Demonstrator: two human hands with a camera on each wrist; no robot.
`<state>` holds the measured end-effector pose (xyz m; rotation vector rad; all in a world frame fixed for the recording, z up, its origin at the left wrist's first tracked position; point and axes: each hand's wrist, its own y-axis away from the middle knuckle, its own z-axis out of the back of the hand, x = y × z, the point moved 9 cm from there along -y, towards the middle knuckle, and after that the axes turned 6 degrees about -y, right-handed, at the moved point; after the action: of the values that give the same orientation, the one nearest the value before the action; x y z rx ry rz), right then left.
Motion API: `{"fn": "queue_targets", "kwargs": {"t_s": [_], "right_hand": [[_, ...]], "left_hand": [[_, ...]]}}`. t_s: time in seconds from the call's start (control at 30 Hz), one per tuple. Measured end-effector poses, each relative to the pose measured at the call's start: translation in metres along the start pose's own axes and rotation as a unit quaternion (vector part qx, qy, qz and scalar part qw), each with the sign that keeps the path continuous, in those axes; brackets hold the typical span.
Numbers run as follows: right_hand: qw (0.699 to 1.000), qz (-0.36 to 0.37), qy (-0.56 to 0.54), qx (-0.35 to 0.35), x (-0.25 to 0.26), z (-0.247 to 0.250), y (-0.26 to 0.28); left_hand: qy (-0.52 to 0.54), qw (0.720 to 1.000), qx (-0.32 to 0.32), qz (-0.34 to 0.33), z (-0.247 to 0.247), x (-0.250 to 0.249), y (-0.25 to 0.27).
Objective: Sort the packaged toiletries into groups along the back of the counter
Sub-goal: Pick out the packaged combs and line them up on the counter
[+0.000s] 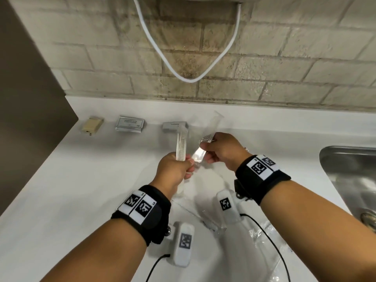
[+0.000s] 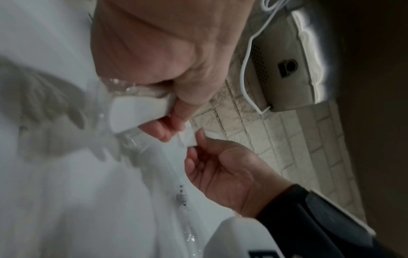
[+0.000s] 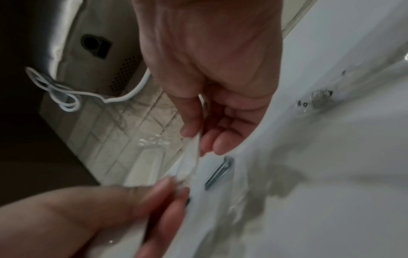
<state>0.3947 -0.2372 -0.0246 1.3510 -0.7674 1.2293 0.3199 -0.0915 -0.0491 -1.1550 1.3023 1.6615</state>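
Both hands are raised above the white counter, each with a comb in a clear wrapper. My left hand grips the lower end of one wrapped white comb, which points away towards the wall. My right hand pinches a second wrapped comb right beside it. In the left wrist view the left hand's thumb and fingers curl on the comb. The right wrist view shows the right hand's fingertips pinching clear film. Along the back stand a tan soap, grey shampoo packets and a grey box.
A steel sink is set into the counter at the right. Clear plastic wrappers lie near the front edge under my right forearm. A white cable loops down the brick-tiled wall. A brown panel bounds the left side.
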Motion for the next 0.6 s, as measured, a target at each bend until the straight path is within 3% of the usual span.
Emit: {"fn": "queue_targets", "kwargs": {"t_s": [0.1, 0.2, 0.3, 0.43, 0.53, 0.6], "right_hand": [[0.992, -0.044, 0.114, -0.027, -0.014, 0.015, -0.018], [0.97, -0.041, 0.238, -0.014, -0.025, 0.021, -0.024], [0.9, 0.035, 0.435, 0.002, -0.02, 0.019, -0.021], [0.821, 0.071, 0.565, 0.041, -0.027, 0.012, -0.018], [0.779, 0.071, 0.621, 0.04, -0.031, 0.013, -0.023], [0.779, 0.072, 0.621, 0.041, -0.033, 0.013, -0.029]], "left_hand": [[-0.146, 0.988, -0.044, -0.032, 0.017, -0.008, -0.018], [-0.324, 0.94, -0.052, -0.092, 0.024, -0.034, -0.04], [-0.468, 0.874, -0.012, -0.131, 0.013, -0.051, -0.059], [-0.565, 0.804, 0.069, -0.169, -0.016, -0.044, -0.075], [-0.571, 0.8, 0.08, -0.166, -0.025, -0.038, -0.082], [-0.561, 0.81, 0.073, -0.153, -0.025, -0.035, -0.086]]}}
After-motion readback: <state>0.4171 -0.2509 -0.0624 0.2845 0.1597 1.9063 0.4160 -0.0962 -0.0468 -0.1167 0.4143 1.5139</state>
